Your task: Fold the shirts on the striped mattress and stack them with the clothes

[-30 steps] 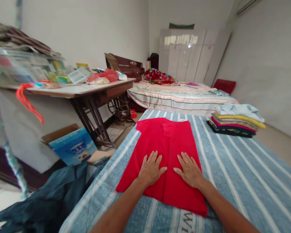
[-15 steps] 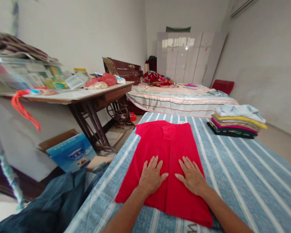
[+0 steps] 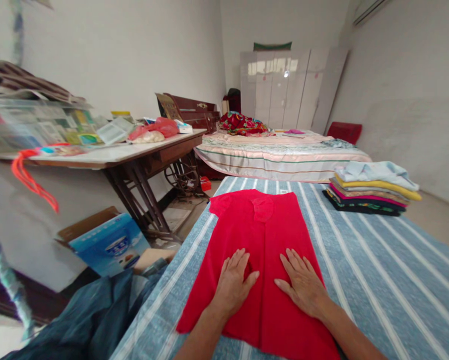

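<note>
A red short-sleeved shirt (image 3: 264,235) lies spread on the blue-and-white striped bed cover (image 3: 344,245). Its right side looks folded inward, and one sleeve sticks out at the upper left. My left hand (image 3: 234,282) rests flat on the shirt's left half, fingers stretched and thumb apart. On the right half lies my right hand (image 3: 303,285), palm down with the fingers spread. Neither hand grips the cloth. Both forearms cover part of the lower hem.
A stack of folded clothes (image 3: 372,190) sits at the right on the bed. Leftward stand a cluttered sewing-machine table (image 3: 108,155), a blue carton (image 3: 112,245) and dark denim clothing (image 3: 85,315). Farther back are a second bed (image 3: 262,157) and a wardrobe (image 3: 284,90).
Both hands remain flat on the shirt and have shifted only slightly. The camera view has moved a little, so the shirt and hands appear lower.
</note>
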Demonstrator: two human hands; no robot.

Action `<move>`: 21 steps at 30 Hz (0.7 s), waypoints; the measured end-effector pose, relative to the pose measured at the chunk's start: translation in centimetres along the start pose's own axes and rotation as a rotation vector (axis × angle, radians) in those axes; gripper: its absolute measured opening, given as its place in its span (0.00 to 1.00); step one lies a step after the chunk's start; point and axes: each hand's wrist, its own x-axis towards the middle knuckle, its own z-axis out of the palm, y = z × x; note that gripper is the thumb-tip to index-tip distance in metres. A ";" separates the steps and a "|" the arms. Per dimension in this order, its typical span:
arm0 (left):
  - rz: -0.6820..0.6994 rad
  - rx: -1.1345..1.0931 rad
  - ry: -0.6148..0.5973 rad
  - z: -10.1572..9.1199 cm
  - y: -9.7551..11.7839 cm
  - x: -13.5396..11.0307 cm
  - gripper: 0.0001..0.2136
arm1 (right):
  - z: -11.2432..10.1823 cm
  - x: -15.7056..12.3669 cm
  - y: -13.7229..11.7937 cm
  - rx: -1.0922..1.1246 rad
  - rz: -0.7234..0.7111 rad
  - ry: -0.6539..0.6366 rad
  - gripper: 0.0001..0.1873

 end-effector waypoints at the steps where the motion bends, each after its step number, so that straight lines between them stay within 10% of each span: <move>1: -0.017 -0.052 0.064 -0.3 -0.3 0.1 0.21 | 0.0 0.0 0.0 -0.002 0.000 -0.001 0.42; 8: -0.334 -0.102 0.429 -3.4 -4.7 0.0 0.19 | 0.6 -0.1 -0.1 -0.034 0.012 -0.028 0.41; 14: -0.633 -0.221 0.235 -4.3 -7.2 -1.7 0.18 | -2.1 2.7 -1.2 -0.081 0.067 -0.170 0.35; 21: -0.678 -0.335 0.160 -3.1 -8.9 -2.8 0.17 | -7.1 15.2 -9.6 -0.054 -0.160 -0.069 0.23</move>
